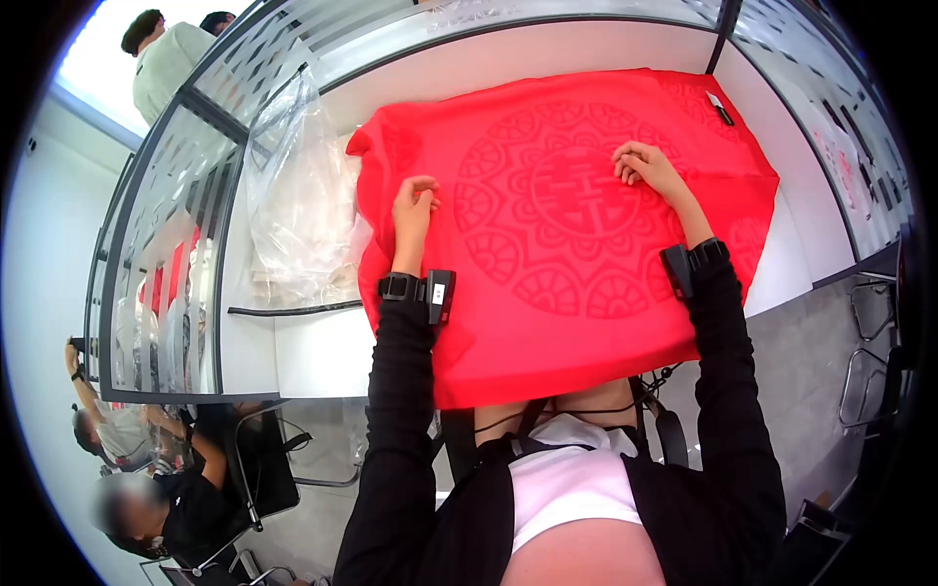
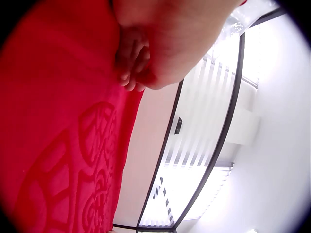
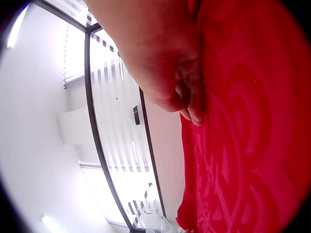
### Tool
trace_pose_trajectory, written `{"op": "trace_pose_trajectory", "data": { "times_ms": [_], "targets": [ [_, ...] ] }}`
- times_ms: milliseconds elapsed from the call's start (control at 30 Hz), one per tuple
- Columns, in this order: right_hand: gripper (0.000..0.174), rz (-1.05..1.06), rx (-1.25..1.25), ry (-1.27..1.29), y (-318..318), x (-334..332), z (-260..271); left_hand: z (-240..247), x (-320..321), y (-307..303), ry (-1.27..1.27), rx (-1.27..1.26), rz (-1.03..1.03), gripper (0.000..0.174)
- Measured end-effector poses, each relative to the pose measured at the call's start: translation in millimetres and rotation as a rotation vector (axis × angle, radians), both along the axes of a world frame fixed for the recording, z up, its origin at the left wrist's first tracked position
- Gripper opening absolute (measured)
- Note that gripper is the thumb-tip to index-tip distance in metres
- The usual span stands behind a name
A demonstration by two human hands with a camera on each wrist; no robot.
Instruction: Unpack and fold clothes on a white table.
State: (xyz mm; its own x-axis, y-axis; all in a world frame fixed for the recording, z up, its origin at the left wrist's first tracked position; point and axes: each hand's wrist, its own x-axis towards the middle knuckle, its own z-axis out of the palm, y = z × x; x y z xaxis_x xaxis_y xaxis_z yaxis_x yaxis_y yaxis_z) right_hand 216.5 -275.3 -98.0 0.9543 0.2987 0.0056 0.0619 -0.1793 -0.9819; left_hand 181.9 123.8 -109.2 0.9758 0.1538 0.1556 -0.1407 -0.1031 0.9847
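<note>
A large red cloth [image 1: 532,342] with a round patterned medallion lies spread over the white table and hangs over its front edge. Toward its left side is my left hand [image 1: 414,207], close over the fabric, fingers loosely bent. My right hand [image 1: 649,170] is over the upper right of the medallion, its fingers also loosely curled. Neither palm shows anything held. In the left wrist view, the fingertips of the left hand [image 2: 180,39] are right at the cloth. The right wrist view has the right hand [image 3: 150,53] with fingertips along the red fabric.
A black-handled knife [image 1: 721,109] lies on the cloth's far right corner. Left of the cloth are clear plastic bags [image 1: 298,205] and a black strip [image 1: 293,311]. Partition panels [image 1: 518,63] border the table. Other people [image 1: 181,508] are at the left.
</note>
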Motion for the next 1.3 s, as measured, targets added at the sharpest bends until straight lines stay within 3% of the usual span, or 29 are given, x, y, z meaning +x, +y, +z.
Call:
{"op": "trace_pose_trajectory", "data": {
  "times_ms": [67,100,200,300,367,467,567,600,633,767,867,967,1067,1167,1300],
  "targets": [
    [0.015,-0.008,0.032,0.021,-2.0,0.0,0.9,6.1,-2.8,-1.8,-0.02,-0.087,0.116,0.027],
    [0.015,-0.012,0.049,0.031,-3.4,0.3,0.3,10.1,-3.6,1.8,-0.001,-0.151,0.14,0.04],
    [0.011,-0.216,0.054,-0.27,-26.3,18.4,-23.9,6.0,1.8,17.0,-0.178,-0.444,0.319,0.047],
    [0.017,-0.572,-0.534,-0.659,-63.5,17.4,-23.0,11.0,-2.4,23.9,-0.202,-0.4,0.329,0.052],
    [0.019,-0.787,-0.686,-0.779,-92.4,17.1,-29.6,7.2,1.0,24.7,-0.219,-0.369,0.344,0.048],
    [0.026,-1.132,-0.891,-0.772,-114.4,9.2,-21.2,4.1,4.0,25.5,-0.365,-0.083,0.38,0.047],
    [0.041,-1.418,-1.158,-0.597,-116.9,-6.1,-19.3,19.6,-9.3,21.0,-0.469,0.593,0.51,0.049],
    [0.046,-1.501,-1.257,-0.526,-118.6,-7.1,-19.6,18.3,-7.9,20.0,-0.455,0.612,0.561,0.051],
    [0.061,-1.488,-1.347,-0.247,-126.7,-1.9,-26.5,14.3,-5.8,19.8,-0.439,0.63,0.613,0.053],
    [0.071,-1.364,-1.254,0.041,-146.6,1.4,-35.6,1.3,0.9,21.9,-0.365,0.808,0.741,0.057],
    [0.072,-1.392,-1.258,-0.008,-144.5,-2.3,-33.0,-3.9,4.9,28.3,-0.216,0.833,0.62,0.061],
    [0.073,-1.507,-1.328,0.072,-131.6,-7.6,-24.6,-7.8,5.2,26.1,-0.193,0.961,0.668,0.062],
    [0.078,-1.511,-1.25,0.1,-134.8,-11.1,-21.4,-3.1,6.4,27.0,-0.041,0.935,0.651,0.054],
    [0.074,-1.454,-1.114,0.067,-140.6,-17.6,-11.0,8.3,-2.3,26.4,-0.026,0.614,0.487,0.038],
    [0.061,-1.509,-0.807,-0.194,-159.0,-7.1,-23.9,24.1,-7.8,17.9,-0.311,0.483,0.59,0.023]
  ]
}}
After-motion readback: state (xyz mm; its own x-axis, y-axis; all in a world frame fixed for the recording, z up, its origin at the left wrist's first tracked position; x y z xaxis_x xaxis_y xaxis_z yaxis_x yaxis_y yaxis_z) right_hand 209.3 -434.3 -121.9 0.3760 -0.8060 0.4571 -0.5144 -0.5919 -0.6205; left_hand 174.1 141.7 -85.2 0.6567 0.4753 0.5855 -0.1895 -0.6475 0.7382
